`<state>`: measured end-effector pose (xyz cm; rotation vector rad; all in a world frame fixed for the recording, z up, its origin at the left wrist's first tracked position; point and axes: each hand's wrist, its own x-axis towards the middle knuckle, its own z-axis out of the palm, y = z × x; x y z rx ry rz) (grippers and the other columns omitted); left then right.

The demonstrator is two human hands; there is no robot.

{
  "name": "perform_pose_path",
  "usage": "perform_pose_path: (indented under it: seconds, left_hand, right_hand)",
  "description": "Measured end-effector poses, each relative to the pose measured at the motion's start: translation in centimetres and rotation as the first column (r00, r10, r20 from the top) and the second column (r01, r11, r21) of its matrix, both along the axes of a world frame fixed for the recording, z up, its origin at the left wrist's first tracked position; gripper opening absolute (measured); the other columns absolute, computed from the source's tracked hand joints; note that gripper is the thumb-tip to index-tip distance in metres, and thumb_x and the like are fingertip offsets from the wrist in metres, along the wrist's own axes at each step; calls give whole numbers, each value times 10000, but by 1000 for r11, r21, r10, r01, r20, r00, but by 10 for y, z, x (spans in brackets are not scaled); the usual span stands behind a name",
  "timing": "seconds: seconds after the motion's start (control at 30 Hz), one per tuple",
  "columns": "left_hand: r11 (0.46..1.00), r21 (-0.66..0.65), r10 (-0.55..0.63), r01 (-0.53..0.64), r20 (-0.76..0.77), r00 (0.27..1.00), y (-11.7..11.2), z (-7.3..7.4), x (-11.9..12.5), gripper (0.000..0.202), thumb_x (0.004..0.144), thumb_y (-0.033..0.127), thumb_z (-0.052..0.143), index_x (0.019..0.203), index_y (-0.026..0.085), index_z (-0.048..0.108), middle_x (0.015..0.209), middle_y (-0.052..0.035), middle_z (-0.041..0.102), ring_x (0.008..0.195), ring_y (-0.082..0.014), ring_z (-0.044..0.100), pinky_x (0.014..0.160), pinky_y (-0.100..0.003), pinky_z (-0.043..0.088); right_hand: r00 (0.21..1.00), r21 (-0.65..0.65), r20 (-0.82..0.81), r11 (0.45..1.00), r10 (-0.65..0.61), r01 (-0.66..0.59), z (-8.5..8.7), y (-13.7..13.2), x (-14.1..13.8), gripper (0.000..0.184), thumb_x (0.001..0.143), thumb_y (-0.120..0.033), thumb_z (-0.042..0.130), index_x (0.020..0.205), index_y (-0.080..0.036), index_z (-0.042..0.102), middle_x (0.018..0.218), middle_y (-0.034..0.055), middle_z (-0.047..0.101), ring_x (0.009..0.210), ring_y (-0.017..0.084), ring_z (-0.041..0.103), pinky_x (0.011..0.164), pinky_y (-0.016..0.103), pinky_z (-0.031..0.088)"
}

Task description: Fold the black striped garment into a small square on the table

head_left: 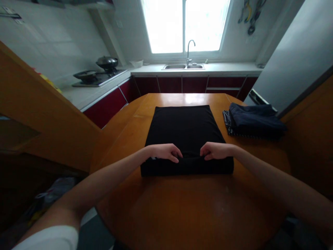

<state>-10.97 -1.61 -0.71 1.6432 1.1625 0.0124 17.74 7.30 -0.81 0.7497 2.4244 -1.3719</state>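
A black folded garment (183,126) lies flat on the wooden table (187,211), its near part doubled into a band along the front. My left hand (168,152) pinches the cloth a little left of the middle, thumb toward me. Facing it, my right hand (214,151) pinches the same fold on the right side. A short stretch of fabric runs between the two hands. A small white mark shows on the cloth just under my left wrist. Which kind of garment it is, I cannot tell.
A stack of folded dark clothes (256,119) sits at the table's right edge. Beyond the table are a counter with a sink (175,66) and a stove (100,79) bearing a wok (107,62) and a pan (85,75). A refrigerator (299,52) stands at the right.
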Motion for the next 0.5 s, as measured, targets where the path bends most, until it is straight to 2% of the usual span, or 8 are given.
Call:
perform_pose_path:
  seconds: [0.1, 0.2, 0.33, 0.5]
  left_hand:
    - [999, -53, 11, -8, 49, 999, -1, 3, -10, 465, 791, 382, 803, 1222, 233, 711, 1046, -37, 753, 930, -204, 695, 793, -273, 503]
    - [996, 4, 87, -87, 50, 995, -19, 8, -28, 484, 834, 441, 758, 1270, 243, 681, 1105, -42, 744, 971, -209, 690, 825, -282, 511]
    - [956, 181, 236, -230, -14, 972, -55, 10, -60, 474, 904, 508, 647, 1278, 217, 668, 1081, -55, 736, 951, -209, 677, 822, -287, 519]
    - [900, 251, 377, -356, -41, 925, -89, 2, -80, 430, 917, 530, 596, 1168, 206, 725, 995, -49, 747, 888, -213, 677, 769, -282, 522]
  right_hand:
    - [1000, -25, 25, 1000, 19, -18, -2, 8, 1, 266, 769, -288, 721, 1005, -168, 729, 862, 37, 742, 775, 190, 657, 697, 274, 481]
    - [1000, 42, -16, 999, -13, 13, 0, 4, 18, 284, 798, -374, 711, 1001, -176, 730, 866, 45, 740, 753, 195, 642, 669, 287, 471]
    - [981, 139, -92, 974, -169, 181, -4, -6, 55, 318, 862, -484, 650, 941, -189, 742, 877, 59, 740, 767, 207, 637, 673, 305, 470]
    - [925, 198, -205, 913, -318, 358, -23, -13, 86, 357, 898, -516, 608, 885, -186, 742, 832, 59, 714, 768, 211, 634, 696, 322, 476]
